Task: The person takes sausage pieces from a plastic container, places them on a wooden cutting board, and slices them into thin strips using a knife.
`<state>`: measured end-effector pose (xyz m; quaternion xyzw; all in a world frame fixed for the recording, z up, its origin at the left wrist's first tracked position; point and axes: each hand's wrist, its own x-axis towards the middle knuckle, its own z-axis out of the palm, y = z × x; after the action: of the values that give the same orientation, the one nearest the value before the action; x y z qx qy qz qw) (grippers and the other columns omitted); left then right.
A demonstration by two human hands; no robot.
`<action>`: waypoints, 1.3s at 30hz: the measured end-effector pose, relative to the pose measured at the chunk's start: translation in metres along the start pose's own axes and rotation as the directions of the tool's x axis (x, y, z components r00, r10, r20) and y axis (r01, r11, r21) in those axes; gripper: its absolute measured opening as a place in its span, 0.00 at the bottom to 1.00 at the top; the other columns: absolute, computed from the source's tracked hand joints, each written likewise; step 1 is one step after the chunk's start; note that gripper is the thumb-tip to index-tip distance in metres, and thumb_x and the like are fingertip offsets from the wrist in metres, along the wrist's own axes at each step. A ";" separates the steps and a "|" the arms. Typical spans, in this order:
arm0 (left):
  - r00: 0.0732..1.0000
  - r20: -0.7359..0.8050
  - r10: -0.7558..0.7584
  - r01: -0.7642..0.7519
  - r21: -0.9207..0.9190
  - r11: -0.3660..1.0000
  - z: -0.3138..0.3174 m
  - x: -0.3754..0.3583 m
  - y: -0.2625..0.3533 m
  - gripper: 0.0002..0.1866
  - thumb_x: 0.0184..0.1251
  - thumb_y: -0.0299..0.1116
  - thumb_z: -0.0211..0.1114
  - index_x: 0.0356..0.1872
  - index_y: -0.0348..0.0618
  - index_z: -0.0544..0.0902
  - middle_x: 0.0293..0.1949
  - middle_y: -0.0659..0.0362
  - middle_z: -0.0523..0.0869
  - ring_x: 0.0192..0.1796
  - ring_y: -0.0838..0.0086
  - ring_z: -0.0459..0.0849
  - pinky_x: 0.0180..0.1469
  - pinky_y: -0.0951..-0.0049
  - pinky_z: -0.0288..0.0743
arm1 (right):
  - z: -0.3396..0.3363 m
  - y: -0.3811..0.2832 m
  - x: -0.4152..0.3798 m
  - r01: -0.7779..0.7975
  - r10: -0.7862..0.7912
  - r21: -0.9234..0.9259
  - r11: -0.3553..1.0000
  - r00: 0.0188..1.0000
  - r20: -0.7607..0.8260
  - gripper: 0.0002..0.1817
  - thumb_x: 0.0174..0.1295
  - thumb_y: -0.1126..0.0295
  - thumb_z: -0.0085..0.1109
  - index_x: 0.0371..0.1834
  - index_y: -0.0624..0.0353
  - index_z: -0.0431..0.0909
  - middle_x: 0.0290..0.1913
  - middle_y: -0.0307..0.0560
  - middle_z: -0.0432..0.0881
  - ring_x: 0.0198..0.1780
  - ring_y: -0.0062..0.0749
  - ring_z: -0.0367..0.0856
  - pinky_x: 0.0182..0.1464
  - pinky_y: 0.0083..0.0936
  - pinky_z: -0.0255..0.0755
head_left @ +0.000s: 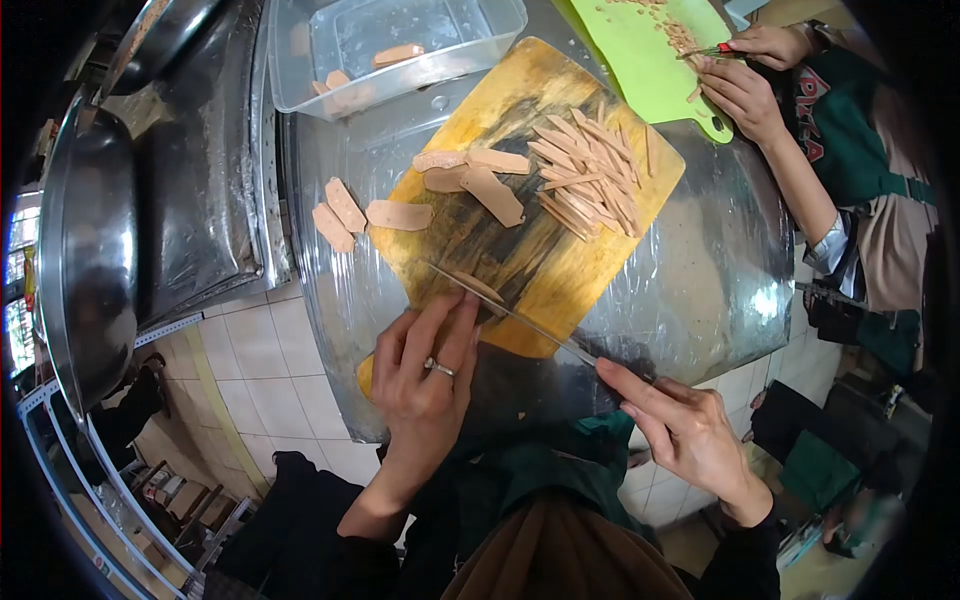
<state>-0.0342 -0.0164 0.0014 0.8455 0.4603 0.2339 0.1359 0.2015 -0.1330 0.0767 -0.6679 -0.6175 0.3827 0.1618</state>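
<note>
— What's the biggest thing on that counter?

— The round, foil-wrapped steel tabletop (700, 270). On its middle lies a worn yellow wooden cutting board (520, 250), blackened at the centre; take that as the marker for everything else.

— And around the board?

— Above its far left corner stands a clear plastic tub (470, 30) with a few pink slices in it. Off its far right corner lies a lime-green plastic cutting board (640, 50), where another person's hands (745, 75) work on small pieces. On the wooden board's right half sits a pile of thin pink sausage strips (590, 180); flat pink sausage slices (480, 180) lie at its middle, and more (345, 210) rest just off its left edge on the foil.

— What about the hands closest to us?

— At the board's near edge, the left hand (425, 375), ring on one finger, presses its curled fingertips on a pink sausage piece (478, 288), holding it down. The right hand (685, 430) is closed round the handle of a long thin-bladed knife (510, 312), forefinger stretched along it; the blade lies slantwise across the board's near edge, against that piece.
</note>
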 end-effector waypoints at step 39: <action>1.000 -0.007 -0.001 0.001 -0.012 1.000 0.003 -0.005 -0.006 0.19 0.59 0.23 0.77 0.53 0.47 0.91 0.54 0.60 0.91 0.52 0.59 0.86 0.56 0.62 0.81 | 0.019 -0.006 0.001 -0.069 0.070 0.069 0.995 0.998 -0.007 0.33 0.71 0.73 0.64 0.79 0.37 0.72 0.22 0.47 0.74 0.19 0.37 0.74 0.26 0.41 0.75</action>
<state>-0.0390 -0.0170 -0.0053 0.8437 0.4597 0.2394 0.1397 0.1837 -0.1356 0.0684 -0.6847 -0.5796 0.4061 0.1742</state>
